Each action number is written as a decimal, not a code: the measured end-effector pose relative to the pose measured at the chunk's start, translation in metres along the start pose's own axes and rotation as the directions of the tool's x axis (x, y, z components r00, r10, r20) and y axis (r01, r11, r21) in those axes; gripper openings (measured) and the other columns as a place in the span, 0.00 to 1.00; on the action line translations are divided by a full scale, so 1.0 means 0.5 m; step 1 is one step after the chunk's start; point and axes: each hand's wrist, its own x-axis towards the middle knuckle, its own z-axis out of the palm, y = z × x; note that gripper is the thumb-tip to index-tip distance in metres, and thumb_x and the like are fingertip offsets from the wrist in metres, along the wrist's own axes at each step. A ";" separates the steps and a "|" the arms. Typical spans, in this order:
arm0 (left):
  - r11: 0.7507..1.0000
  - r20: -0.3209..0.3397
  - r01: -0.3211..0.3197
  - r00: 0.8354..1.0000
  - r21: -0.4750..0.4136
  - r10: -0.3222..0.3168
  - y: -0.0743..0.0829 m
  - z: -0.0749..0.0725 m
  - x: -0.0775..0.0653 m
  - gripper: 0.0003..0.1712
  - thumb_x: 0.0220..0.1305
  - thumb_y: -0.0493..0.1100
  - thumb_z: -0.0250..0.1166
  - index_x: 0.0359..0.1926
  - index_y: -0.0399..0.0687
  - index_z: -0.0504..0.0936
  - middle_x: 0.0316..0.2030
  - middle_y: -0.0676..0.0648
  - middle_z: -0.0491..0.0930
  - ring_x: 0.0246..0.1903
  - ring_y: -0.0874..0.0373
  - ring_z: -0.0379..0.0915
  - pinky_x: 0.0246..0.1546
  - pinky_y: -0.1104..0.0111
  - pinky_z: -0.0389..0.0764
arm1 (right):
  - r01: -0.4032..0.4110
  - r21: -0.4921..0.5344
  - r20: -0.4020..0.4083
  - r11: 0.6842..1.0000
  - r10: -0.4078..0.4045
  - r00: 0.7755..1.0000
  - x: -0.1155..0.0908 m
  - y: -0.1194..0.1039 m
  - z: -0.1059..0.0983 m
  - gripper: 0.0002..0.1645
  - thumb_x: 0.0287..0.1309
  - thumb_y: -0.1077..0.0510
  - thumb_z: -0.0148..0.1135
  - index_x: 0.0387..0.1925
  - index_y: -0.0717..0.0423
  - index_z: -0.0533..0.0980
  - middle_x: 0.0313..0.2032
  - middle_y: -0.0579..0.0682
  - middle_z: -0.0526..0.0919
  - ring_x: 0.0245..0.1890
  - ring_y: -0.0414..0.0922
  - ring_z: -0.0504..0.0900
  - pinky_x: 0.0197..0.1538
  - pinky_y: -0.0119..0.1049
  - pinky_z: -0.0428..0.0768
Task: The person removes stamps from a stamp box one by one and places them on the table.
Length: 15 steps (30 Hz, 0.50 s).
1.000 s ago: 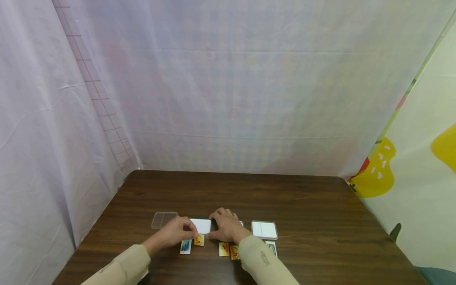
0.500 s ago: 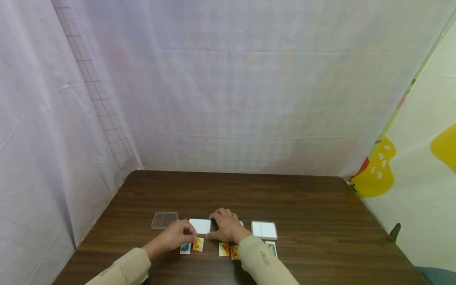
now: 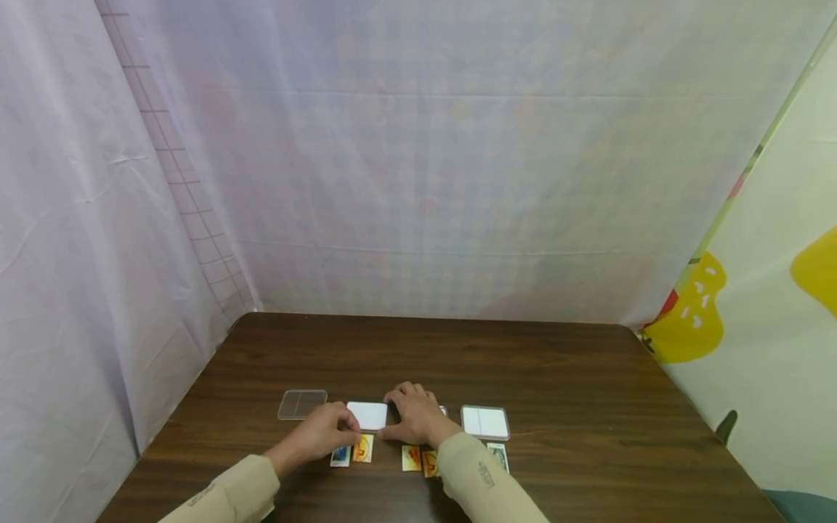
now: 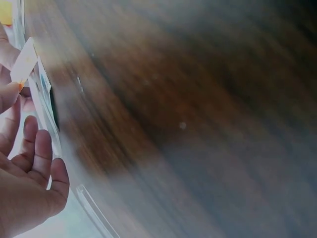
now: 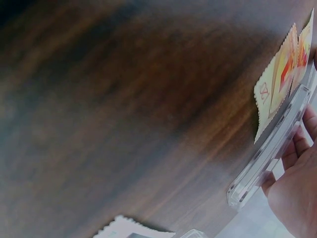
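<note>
My left hand point(image 3: 327, 428) pinches a small yellow-orange stamp point(image 3: 362, 449) between thumb and fingertips at the near side of a white card in a clear plastic case point(image 3: 367, 415). In the left wrist view the stamp point(image 4: 24, 64) is tilted, its pale side showing. My right hand point(image 3: 415, 415) spans that case's right end, thumb at the near corner and index finger at the far one. Under the right palm lies another clear case point(image 5: 270, 148), mostly hidden in the head view. A blue stamp point(image 3: 341, 456) lies just left of the pinched one.
Two more orange stamps point(image 3: 411, 457) lie by the right wrist. A greenish stamp point(image 3: 498, 454) is below a case with white inserts point(image 3: 484, 422) on the right. An empty clear lid point(image 3: 302, 404) lies to the left. All sit on the brown wooden table point(image 3: 556, 378).
The pinched stamp has shifted slightly toward me and left, away from the white card's near edge. My right hand has stayed in place.
</note>
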 end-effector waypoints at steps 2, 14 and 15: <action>1.000 -0.005 -0.001 1.000 0.003 0.001 0.000 0.001 0.000 0.03 0.52 0.39 0.73 0.27 0.49 0.85 0.28 0.55 0.74 0.30 0.61 0.68 0.33 0.66 0.69 | 0.007 0.003 -0.002 1.000 -0.006 1.000 0.000 0.000 -0.001 0.37 0.54 0.33 0.68 0.59 0.49 0.75 0.61 0.54 0.71 0.63 0.54 0.67 0.65 0.57 0.63; 1.000 -0.005 -0.017 1.000 0.000 0.017 0.000 -0.004 -0.002 0.04 0.53 0.40 0.73 0.29 0.48 0.84 0.30 0.54 0.76 0.32 0.60 0.69 0.34 0.64 0.71 | -0.008 0.000 0.018 1.000 0.008 1.000 -0.002 -0.005 -0.009 0.37 0.54 0.34 0.68 0.60 0.48 0.74 0.61 0.53 0.71 0.63 0.53 0.67 0.65 0.56 0.63; 1.000 -0.004 -0.018 1.000 -0.001 0.018 0.000 -0.005 -0.001 0.04 0.53 0.40 0.73 0.30 0.48 0.84 0.30 0.54 0.76 0.32 0.59 0.69 0.34 0.64 0.71 | -0.010 0.002 0.022 1.000 0.010 1.000 -0.004 -0.007 -0.013 0.37 0.54 0.34 0.69 0.60 0.48 0.74 0.61 0.53 0.71 0.63 0.53 0.67 0.65 0.56 0.63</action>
